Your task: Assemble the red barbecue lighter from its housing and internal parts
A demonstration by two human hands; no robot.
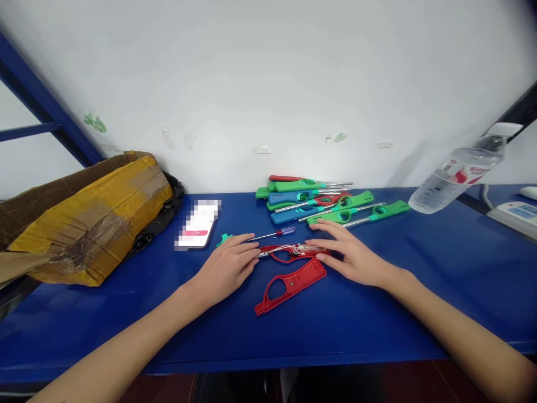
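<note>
An opened red gas lighter (296, 252) lies on the blue table, with white wires and a clear inner part showing. My left hand (229, 266) covers its metal tube end, fingers closed over it. At the handle end, my right hand (346, 252) holds the lighter between thumb and fingers, its index finger stretched out beyond. Just below lies the loose red shell half (296, 282), inner side up. A small screwdriver (286, 231) with a translucent handle rests behind the lighter. Beside my left fingers is a small teal plastic piece (224, 239).
Several green, blue and red gas lighters (302, 197) are heaped by the wall. A phone (199, 224) and a taped carton (96, 218) are on the left. To the right are a tilted-looking water bottle (457, 168) and a white device (516, 215) with a cable.
</note>
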